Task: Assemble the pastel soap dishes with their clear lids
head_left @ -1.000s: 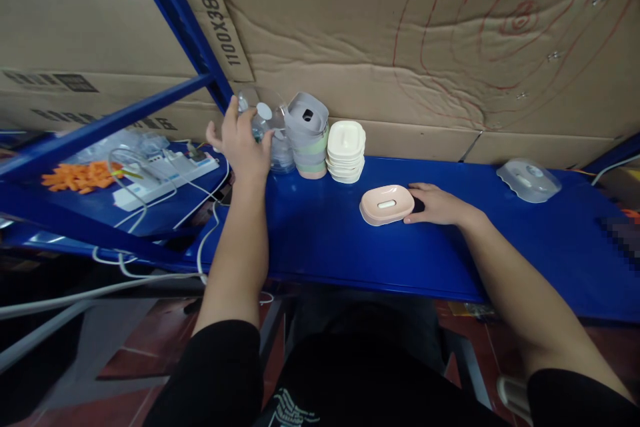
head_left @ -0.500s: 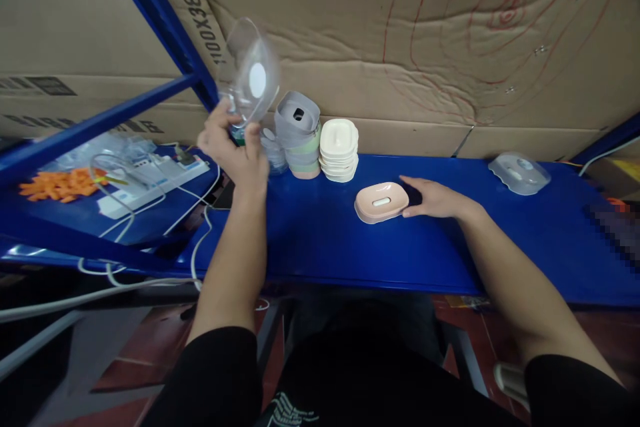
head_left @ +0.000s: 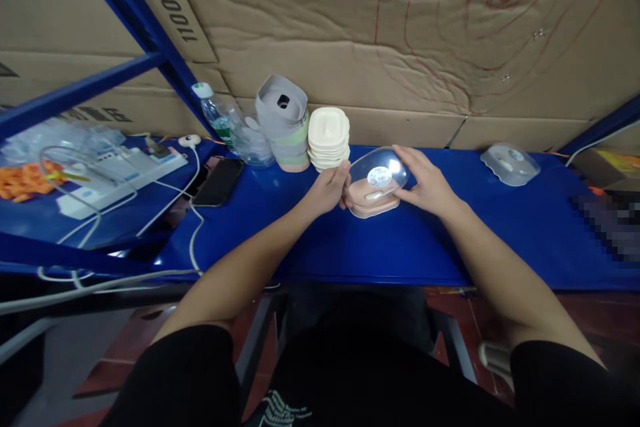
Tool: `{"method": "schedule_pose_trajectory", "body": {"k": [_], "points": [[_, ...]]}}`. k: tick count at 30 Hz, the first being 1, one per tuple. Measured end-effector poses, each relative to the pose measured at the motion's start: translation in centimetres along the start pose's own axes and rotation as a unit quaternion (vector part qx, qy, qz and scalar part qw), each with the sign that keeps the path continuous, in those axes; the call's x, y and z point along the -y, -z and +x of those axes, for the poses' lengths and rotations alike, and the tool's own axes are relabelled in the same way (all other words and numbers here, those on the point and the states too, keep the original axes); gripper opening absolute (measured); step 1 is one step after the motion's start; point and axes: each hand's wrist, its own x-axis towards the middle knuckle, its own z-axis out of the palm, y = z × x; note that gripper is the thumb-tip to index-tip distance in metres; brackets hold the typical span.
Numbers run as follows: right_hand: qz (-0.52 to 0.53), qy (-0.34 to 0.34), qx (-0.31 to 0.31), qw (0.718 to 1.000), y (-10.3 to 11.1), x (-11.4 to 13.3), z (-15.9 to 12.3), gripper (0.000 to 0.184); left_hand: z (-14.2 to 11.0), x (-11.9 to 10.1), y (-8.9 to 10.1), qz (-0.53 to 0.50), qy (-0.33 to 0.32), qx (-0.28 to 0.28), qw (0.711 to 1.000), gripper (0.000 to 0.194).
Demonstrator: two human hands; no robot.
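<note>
A pink oval tray [head_left: 371,205] lies on the blue shelf [head_left: 400,247] in front of me. Over it sits a clear plastic lid [head_left: 379,174] with a round white sticker. My left hand [head_left: 327,189] grips the lid's left edge. My right hand [head_left: 420,181] holds its right edge, fingers curved along the rim. Behind stand a stack of cream trays [head_left: 327,137], a stack of grey and green pieces [head_left: 283,121] and a pile of clear lids [head_left: 253,141].
A water bottle [head_left: 216,111] leans by the blue post. A black phone [head_left: 219,181], a white power strip [head_left: 113,171] with cables and orange bits [head_left: 23,181] lie at the left. Another clear lid [head_left: 509,163] rests at the right. Cardboard backs the shelf.
My left hand lifted a clear lid from the pile at the back left and carried it right and down over the pink tray. My right hand rose from the tray's side to the lid's edge.
</note>
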Motion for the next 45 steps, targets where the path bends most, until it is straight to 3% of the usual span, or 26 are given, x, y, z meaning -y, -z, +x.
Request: {"method": "schedule_pose_trajectory", "body": {"k": [4, 8, 13, 15, 26, 32, 38, 45], "points": [[0.034, -0.017, 0.016, 0.999, -0.3, -1.3, 0.0, 0.09, 0.2, 0.3, 0.1, 0.016, -0.016, -0.005, 1.0, 0.056], [0.036, -0.027, 0.031, 0.999, -0.6, -2.2, 0.1, 0.089, -0.1, 0.7, 0.0, 0.024, -0.066, 0.061, 0.996, 0.064], [0.049, -0.023, 0.077, 0.996, -0.5, -2.8, 0.1, 0.102, -0.1, 1.7, 0.1, 0.125, -0.08, 0.047, 0.988, 0.109], [0.055, -0.02, 0.086, 0.995, -0.4, -3.0, 0.0, 0.11, -0.1, 1.8, 0.2, 0.162, -0.069, 0.045, 0.983, 0.117], [0.054, -0.035, 0.117, 0.991, -0.7, -3.5, -0.1, 0.106, 0.1, 1.5, 1.2, 0.275, -0.082, 0.058, 0.956, 0.095], [0.075, -0.042, 0.124, 0.989, -0.7, -3.6, 0.0, 0.1, 0.3, 1.1, 1.2, 0.376, -0.012, 0.077, 0.924, 0.097], [0.121, -0.063, 0.124, 0.983, -0.5, -3.5, -0.1, 0.091, 0.0, 0.3, 1.3, 0.428, 0.001, 0.094, 0.899, 0.105], [0.19, -0.092, 0.135, 0.968, -0.4, -3.3, -0.2, 0.08, -0.4, -0.2, 1.0, 0.435, -0.006, 0.099, 0.895, 0.101]]}}
